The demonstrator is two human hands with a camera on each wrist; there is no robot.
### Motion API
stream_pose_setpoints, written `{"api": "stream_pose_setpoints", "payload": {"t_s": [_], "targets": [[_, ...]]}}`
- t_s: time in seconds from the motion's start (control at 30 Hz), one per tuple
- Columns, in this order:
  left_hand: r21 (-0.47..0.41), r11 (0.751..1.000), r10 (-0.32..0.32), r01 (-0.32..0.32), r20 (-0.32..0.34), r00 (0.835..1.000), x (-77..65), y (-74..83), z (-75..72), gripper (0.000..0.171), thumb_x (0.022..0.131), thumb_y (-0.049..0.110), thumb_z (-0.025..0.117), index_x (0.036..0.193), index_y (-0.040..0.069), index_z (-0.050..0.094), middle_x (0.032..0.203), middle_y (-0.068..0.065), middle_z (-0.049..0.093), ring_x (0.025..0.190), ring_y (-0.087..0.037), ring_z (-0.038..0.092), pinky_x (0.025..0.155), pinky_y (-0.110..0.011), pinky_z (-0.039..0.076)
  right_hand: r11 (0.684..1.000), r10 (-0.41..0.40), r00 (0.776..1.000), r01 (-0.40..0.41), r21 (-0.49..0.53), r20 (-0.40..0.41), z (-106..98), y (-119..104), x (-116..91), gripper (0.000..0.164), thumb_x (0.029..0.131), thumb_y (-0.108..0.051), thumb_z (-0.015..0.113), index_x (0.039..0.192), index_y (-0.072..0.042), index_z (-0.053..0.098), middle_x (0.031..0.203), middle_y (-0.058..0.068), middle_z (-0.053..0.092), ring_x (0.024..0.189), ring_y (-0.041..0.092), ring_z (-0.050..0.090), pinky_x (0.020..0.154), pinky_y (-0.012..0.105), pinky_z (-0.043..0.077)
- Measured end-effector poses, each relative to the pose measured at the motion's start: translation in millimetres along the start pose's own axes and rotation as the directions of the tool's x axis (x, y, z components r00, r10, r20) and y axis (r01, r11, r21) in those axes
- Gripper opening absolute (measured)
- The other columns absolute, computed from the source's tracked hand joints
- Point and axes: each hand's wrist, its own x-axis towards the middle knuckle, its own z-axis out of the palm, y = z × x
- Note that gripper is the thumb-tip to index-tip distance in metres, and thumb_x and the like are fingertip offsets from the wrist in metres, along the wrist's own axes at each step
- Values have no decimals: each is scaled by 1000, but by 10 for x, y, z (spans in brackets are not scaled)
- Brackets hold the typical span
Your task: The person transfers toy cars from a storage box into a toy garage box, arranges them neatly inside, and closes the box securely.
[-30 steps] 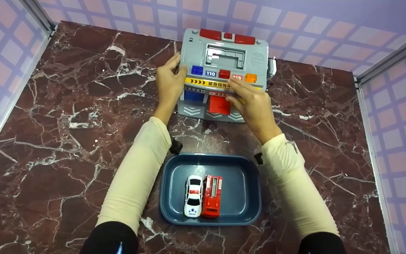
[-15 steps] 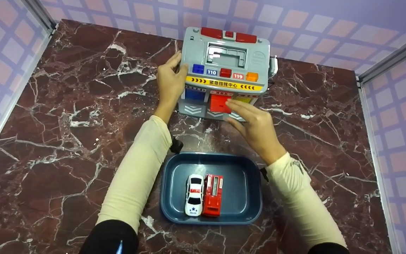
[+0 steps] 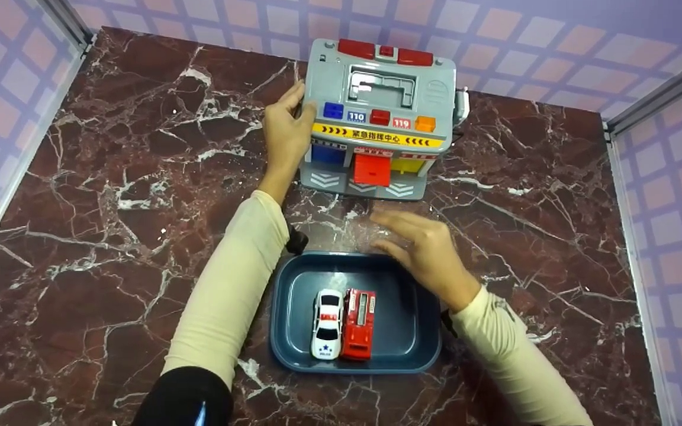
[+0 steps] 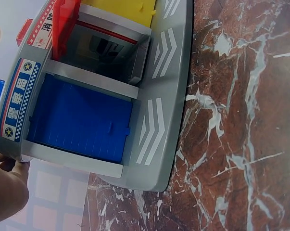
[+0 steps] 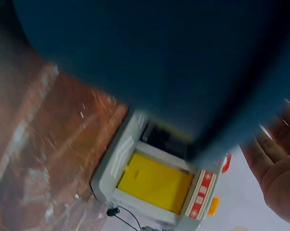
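Note:
A grey toy rescue station stands at the back, with a red door swung up and a blue door and a yellow door down. My left hand grips the station's left side, thumb along the roof's edge. Over the far right part of a dark blue tub hovers my right hand, fingers extended, thumb apart and nothing in it. Inside the tub lie a white toy police car and a red toy fire truck, side by side.
The marbled dark red tabletop ends at patterned wall panels at the back and both sides. A thin black cord lies by the station's right side.
My right hand has drawn back from the station's front, past the red door, to above the tub's far edge. The left hand keeps its hold; the red door stays up.

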Motion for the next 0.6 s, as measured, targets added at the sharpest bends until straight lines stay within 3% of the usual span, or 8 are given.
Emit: {"api": "stream_pose_setpoints", "payload": {"t_s": [0.37, 0.6], "targets": [[38, 999, 15, -14, -10, 1000, -2, 4, -12, 39, 95, 4, 64, 132, -4, 58, 142, -12, 57, 136, -15, 51, 111, -5, 29, 987, -9, 994, -8, 161, 106, 223, -217, -267, 30, 75, -11, 86, 101, -2, 75, 98, 11, 76, 89, 21, 74, 83, 22, 60], [9, 1000, -8, 8, 2, 1000, -6, 7, -10, 40, 95, 3, 64, 133, -4, 57, 144, -12, 56, 137, -15, 50, 110, -5, 31, 982, 11, 988, -40, 184, 154, 253, -277, -372, 29, 78, -16, 84, 101, -1, 75, 99, 8, 76, 90, 19, 74, 83, 23, 60]]}}
